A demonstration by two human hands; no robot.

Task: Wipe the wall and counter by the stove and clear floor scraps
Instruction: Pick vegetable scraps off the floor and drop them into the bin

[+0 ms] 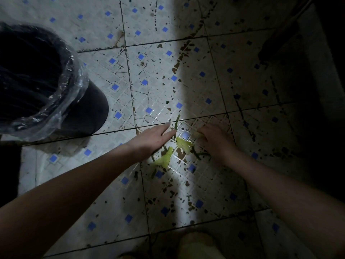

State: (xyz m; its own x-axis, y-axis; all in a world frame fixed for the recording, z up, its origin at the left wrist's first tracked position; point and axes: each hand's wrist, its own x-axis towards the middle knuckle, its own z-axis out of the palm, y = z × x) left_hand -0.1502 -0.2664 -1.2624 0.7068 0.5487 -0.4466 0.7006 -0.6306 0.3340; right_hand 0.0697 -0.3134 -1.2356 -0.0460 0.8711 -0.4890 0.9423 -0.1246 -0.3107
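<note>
Head view: over a stained tiled floor (158, 71), I reach in from 8 o'clock with my left hand (155, 140), fingers straight and close together, tips just beside a dark green strip (177, 122). My right hand (214, 142), entering from 4 o'clock, has its fingers curled down at a pale scrap (198, 135); I cannot tell whether they pinch it. Pale green leaf scraps (165, 157) lie on the floor between both hands, just below centre. A dark bin (89, 111) with a clear plastic liner (74, 85) stands at 10 o'clock, well apart.
</note>
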